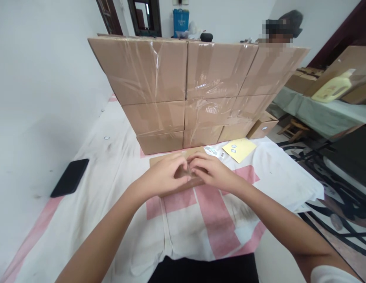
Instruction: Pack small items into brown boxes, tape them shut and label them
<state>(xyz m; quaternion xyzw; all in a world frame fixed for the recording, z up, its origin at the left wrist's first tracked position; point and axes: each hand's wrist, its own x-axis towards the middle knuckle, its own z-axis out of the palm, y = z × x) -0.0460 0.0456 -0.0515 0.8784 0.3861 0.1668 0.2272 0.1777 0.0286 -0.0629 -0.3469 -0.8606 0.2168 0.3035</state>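
My left hand (168, 173) and my right hand (210, 169) come together over a flat brown cardboard piece (177, 190) on the table. Their curled fingertips meet near its middle, with the thumbs bent toward each other. Whatever small thing lies between the fingertips is too hidden to name. The cardboard shows around and below both hands. Just beyond my right hand lie a small white and green packet (211, 150) and a yellow sheet (239, 150) with small pale stickers on it.
A wall of taped cardboard boxes (159, 74) stands behind the hands. A black phone-like slab (70, 178) lies at left on the white and pink cloth (112, 165). Beyond the boxes is a person in a dark cap (290, 21). A yellow jug (331, 88) stands at right.
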